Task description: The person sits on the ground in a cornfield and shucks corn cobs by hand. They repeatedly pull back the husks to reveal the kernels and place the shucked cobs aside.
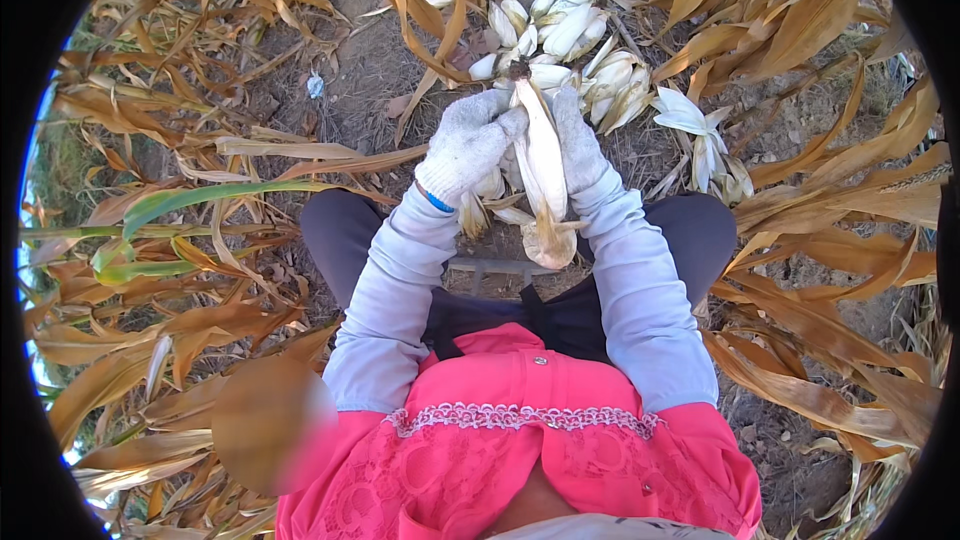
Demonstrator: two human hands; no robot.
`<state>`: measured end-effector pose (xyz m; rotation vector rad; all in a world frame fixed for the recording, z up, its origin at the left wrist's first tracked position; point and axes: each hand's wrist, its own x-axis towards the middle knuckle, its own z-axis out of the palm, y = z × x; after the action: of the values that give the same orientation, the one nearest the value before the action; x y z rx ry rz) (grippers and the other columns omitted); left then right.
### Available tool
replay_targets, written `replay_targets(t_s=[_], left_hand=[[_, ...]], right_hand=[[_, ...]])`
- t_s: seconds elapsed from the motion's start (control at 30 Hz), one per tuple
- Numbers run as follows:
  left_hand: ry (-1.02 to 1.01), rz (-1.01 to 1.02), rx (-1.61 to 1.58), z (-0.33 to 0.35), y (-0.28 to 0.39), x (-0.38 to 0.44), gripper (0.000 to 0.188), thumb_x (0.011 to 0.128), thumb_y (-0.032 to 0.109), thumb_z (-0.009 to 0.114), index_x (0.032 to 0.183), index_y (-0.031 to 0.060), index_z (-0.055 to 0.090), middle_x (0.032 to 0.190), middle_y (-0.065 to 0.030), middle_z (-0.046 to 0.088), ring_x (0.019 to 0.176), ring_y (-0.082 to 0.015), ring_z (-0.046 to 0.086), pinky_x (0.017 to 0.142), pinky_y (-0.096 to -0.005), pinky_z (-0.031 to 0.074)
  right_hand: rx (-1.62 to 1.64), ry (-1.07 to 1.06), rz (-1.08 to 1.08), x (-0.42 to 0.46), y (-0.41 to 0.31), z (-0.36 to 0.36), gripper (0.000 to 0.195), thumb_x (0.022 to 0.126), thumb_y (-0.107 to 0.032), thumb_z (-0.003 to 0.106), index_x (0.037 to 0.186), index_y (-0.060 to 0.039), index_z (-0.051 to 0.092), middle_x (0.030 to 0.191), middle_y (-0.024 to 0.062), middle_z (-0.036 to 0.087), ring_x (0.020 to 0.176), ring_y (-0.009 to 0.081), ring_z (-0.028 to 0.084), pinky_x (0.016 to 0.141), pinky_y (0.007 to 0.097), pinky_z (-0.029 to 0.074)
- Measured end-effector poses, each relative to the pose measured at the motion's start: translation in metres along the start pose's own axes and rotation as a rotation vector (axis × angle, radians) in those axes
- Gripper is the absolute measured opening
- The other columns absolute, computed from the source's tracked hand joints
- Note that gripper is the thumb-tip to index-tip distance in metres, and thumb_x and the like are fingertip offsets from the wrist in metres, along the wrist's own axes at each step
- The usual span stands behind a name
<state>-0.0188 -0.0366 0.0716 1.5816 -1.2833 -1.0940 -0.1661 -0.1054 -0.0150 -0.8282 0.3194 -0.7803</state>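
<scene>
An ear of corn in its pale dry husk [543,157] stands upright in the view before me, a dark tuft at its far end and a rounded, brownish end towards my lap. My left hand [469,139], in a whitish knit glove, grips its upper left side with the thumb against the husk. From the other side my right hand [577,141], gloved the same way, holds it too; its fingertips are partly hidden. Below my left hand lie more pale husks [474,214] on the ground.
Beyond my hands lies a heap of pale corn husks [574,26]; whether ears are inside cannot be told. Another opened husk [703,139] lies to the right. Dry corn stalks and leaves [817,240] crowd both sides. A grey metal frame [495,267] shows between my legs.
</scene>
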Motion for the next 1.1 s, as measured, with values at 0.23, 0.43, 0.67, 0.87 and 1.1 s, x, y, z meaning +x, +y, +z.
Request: replay_targets(t_s=[0.23,0.43,0.67,0.87,1.1], left_hand=[[0.303,0.078,0.324,-0.004,0.005,-0.005,0.035,0.09,0.027,0.063,0.111,-0.0009,0.066,0.087,-0.0171,0.068,0.08,-0.0203,0.066,0.075,-0.0317,0.051],[0.361,0.216,0.152,0.007,-0.001,0.004,0.033,0.092,0.024,0.062,0.114,-0.0004,0.066,0.096,-0.0202,0.07,0.089,-0.0251,0.069,0.08,-0.0344,0.052],[0.26,0.317,0.521,0.0,-0.006,0.002,0.03,0.095,0.02,0.06,0.118,0.0018,0.065,0.103,-0.0226,0.069,0.1,-0.0349,0.068,0.086,-0.0374,0.052],[0.229,0.337,0.61,0.01,-0.007,0.001,0.028,0.096,0.022,0.058,0.116,0.0036,0.066,0.104,-0.0229,0.068,0.1,-0.0384,0.066,0.085,-0.0404,0.052],[0.328,0.197,0.466,0.02,-0.014,0.017,0.03,0.095,0.029,0.056,0.105,0.0027,0.067,0.087,-0.0222,0.067,0.087,-0.0392,0.066,0.076,-0.0421,0.05]], right_hand=[[-0.327,0.143,-0.151,-0.007,-0.006,0.024,0.061,0.094,-0.025,0.063,0.145,0.0007,0.041,0.135,0.0113,0.054,0.122,0.0183,0.052,0.105,0.0309,0.041],[-0.594,0.277,-0.113,-0.01,-0.005,0.027,0.058,0.091,-0.02,0.065,0.142,0.0008,0.047,0.139,0.0147,0.053,0.128,0.0232,0.05,0.109,0.0321,0.038],[-0.994,0.303,-0.189,-0.017,-0.024,0.038,0.047,0.093,-0.025,0.059,0.132,0.0012,0.056,0.129,0.0229,0.06,0.12,0.0335,0.058,0.103,0.0385,0.044],[-1.541,0.232,-0.275,-0.014,-0.033,0.024,0.036,0.094,-0.023,0.061,0.122,-0.0012,0.063,0.11,0.0207,0.068,0.098,0.0363,0.066,0.083,0.0409,0.054],[-1.621,0.237,-0.539,-0.017,-0.026,0.017,0.03,0.092,-0.022,0.064,0.113,-0.0015,0.069,0.102,0.0173,0.071,0.091,0.0343,0.068,0.079,0.0424,0.055]])
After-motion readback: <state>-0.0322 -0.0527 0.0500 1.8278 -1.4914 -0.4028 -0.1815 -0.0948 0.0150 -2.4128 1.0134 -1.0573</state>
